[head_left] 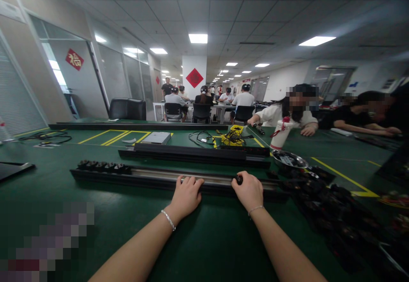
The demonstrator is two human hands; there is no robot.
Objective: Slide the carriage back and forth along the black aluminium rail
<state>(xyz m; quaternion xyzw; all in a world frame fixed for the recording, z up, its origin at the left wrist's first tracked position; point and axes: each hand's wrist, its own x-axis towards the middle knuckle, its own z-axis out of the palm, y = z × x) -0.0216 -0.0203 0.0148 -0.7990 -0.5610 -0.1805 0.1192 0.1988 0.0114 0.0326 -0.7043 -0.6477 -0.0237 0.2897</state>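
Both your hands on the long black rail (153, 179) across the green mat (96, 205).

Rail is straight, dark edges, shiny metal channel; no readable writing. Your left hand (186, 194) lies curled over its near edge, fingers together. Your right hand (249, 190) pinches a small black part (239, 180) on the rail. Loose black parts (332, 205) are heaped on the right.

Bare green table (207, 235) fills the lower middle of the frame, open for both forearms. A long black rail (134, 175) crosses the centre, barring the way forward. A heap of black parts (338, 214) crowds the lower right; a metal bowl (289, 159) sits behind it.
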